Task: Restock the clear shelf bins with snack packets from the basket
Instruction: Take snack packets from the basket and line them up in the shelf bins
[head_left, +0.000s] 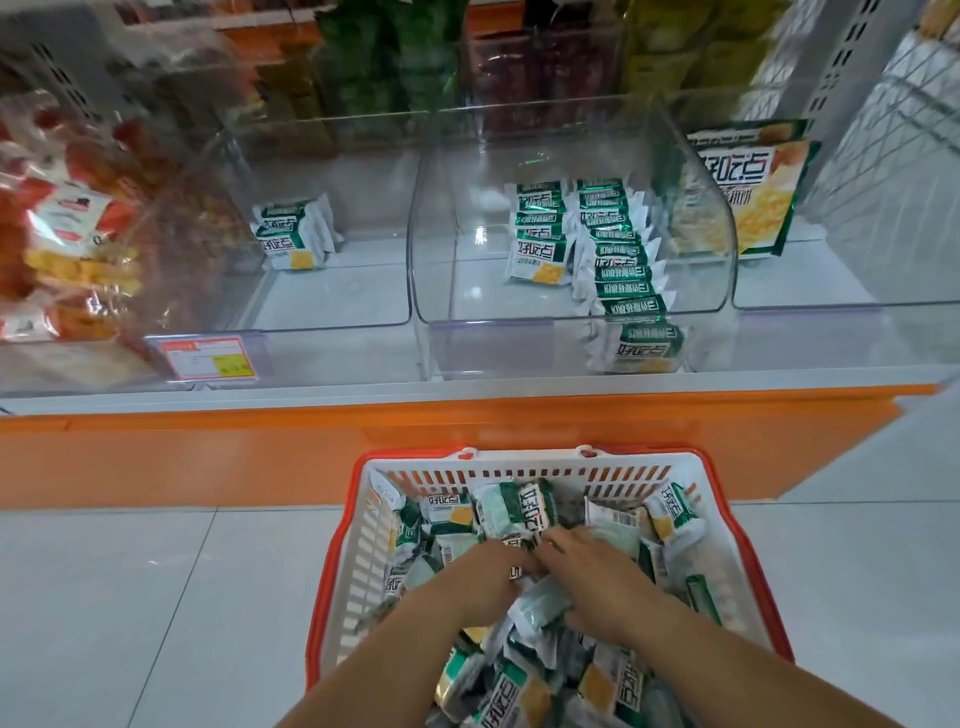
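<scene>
Both hands down in the basket. My left hand: fingers curled round a packet. My right hand: fingers half bent, touching the loose packets; grip unclear. Middle bin part filled.

A white slatted plastic basket with an orange rim stands on the floor below the shelf, heaped with small white-and-green snack packets lying every way. Of the clear plastic shelf bins, the middle one holds two upright rows of packets on its right side. The left bin holds a few at the back.
</scene>
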